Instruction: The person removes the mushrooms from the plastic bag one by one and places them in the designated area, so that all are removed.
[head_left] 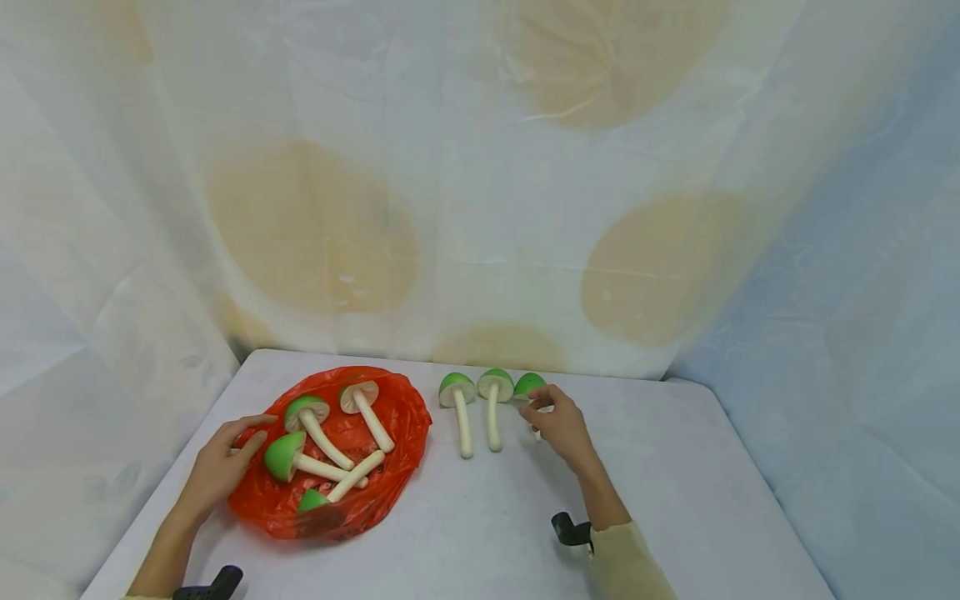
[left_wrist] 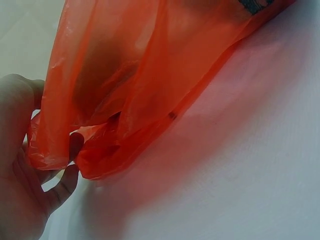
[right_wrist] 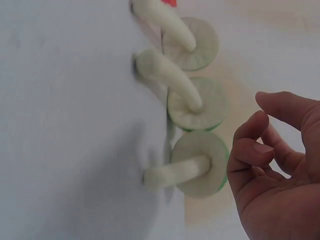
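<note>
A red plastic bag (head_left: 405,479) lies spread with its mouth open, holding several green-capped toy mushrooms (head_left: 322,437) with long pale stems. At the bag's left rim, my left hand (head_left: 222,462) grips the plastic; the left wrist view shows the thumb and fingers (left_wrist: 67,187) on either side of a fold. Three more mushrooms (head_left: 464,421) lie in a row right of the bag, caps toward the back. My right hand (head_left: 564,427) is over the rightmost mushroom (head_left: 530,384), hiding part of its stem. In the right wrist view, its fingers are loosely bent, apart from the mushrooms, holding nothing.
The white table (head_left: 480,533) ends just behind the row of caps. A pale curtain (head_left: 472,167) with tan circles hangs behind it, with more pale sheeting (head_left: 847,333) on both sides. Black wrist mounts (head_left: 572,530) are on both arms.
</note>
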